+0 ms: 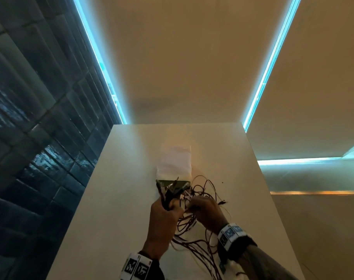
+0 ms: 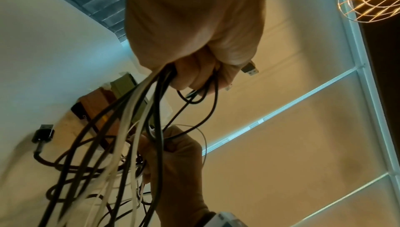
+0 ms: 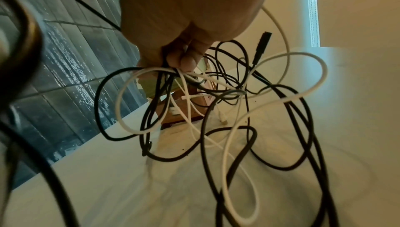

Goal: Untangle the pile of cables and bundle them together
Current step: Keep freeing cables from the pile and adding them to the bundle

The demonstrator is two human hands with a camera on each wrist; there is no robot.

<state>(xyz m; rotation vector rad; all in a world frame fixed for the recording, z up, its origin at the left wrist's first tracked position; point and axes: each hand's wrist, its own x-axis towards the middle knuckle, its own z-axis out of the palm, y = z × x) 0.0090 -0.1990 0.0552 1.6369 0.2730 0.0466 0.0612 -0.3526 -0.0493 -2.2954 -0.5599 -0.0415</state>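
A tangle of black and white cables (image 1: pixel 189 229) hangs between both hands above the white table (image 1: pixel 111 199). My left hand (image 1: pixel 168 206) is a fist round a bunch of cable ends that stick up from it. In the left wrist view the left hand (image 2: pixel 194 76) grips several black and white strands (image 2: pixel 134 124), with a USB plug (image 2: pixel 250 69) poking out past the fingers. My right hand (image 1: pixel 192 205) sits just to the right, fingers curled on strands of the tangle. In the right wrist view the right hand (image 3: pixel 184 61) holds loops of cables (image 3: pixel 238 104) that droop to the table.
A white folded cloth or bag (image 1: pixel 174 160) lies on the table behind the hands, with an olive-green box (image 1: pixel 172 183) at its near end. A loose black USB plug (image 2: pixel 43 133) rests on the table. Dark tiled wall (image 1: pixel 30 118) runs along the left edge.
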